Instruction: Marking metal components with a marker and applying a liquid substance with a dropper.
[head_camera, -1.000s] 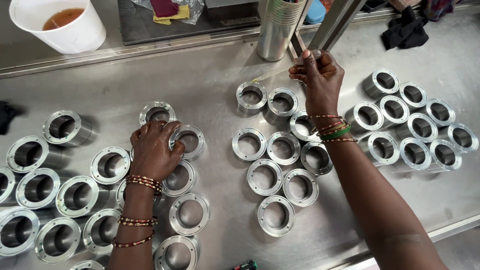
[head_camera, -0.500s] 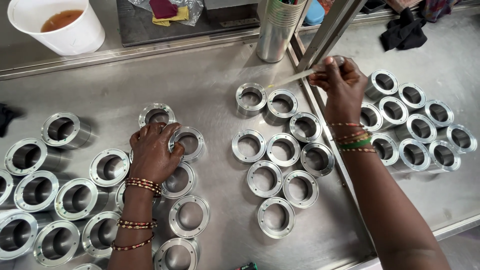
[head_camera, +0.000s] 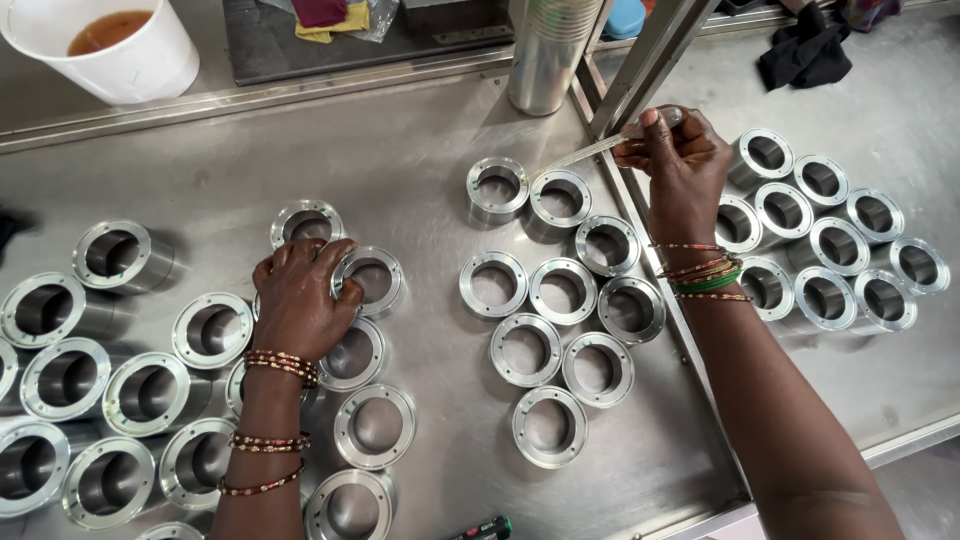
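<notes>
- White plastic bucket (head_camera: 140, 60) with brown liquid stands at the far left corner of the steel counter (head_camera: 400, 150).
- Machined silver metal rings with flanges (head_camera: 150, 390) crowd the counter's left end, lying bore-up, several touching.
- Left hand (head_camera: 300, 295) rests palm-down on one ring of that group, well in from the near edge; grip closed over it, fingers curled on its rim, the ring mostly hidden.
- Second cluster of shallower metal rings (head_camera: 560, 290) lies mid-counter, near one another.
- Right hand (head_camera: 680, 160) raised near the far edge, grip pinched shut on a thin clear rod-like tool (head_camera: 590, 152), its tip over a far ring.
- Third ring group (head_camera: 830, 245) at the right end.
- Black cloth (head_camera: 800, 50) at the far right corner.
</notes>
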